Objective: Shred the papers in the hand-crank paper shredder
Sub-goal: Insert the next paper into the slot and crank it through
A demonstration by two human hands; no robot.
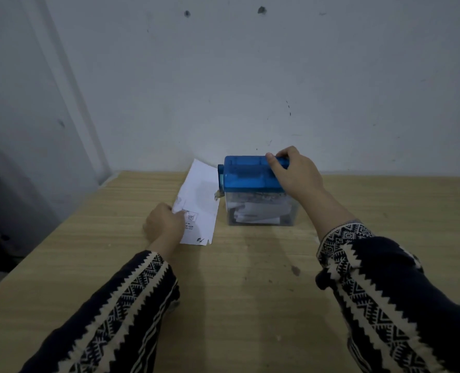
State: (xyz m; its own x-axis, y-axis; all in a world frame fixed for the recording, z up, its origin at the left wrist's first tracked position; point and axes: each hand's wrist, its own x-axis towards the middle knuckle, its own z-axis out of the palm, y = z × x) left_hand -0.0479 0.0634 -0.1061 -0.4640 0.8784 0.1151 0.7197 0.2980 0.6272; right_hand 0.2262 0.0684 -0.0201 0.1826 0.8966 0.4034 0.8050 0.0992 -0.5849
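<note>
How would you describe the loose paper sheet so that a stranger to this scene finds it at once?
On the wooden table, near the wall, stands a blue-topped shredder with a clear bin. Just left of it is a white printed sheet, its edge gripped by the left hand. It is the only paper outside the bin.

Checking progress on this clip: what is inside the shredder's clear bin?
Through the clear bin under the blue shredder top, white paper pieces lie piled. The right hand covers its upper right corner, hiding that part.
</note>
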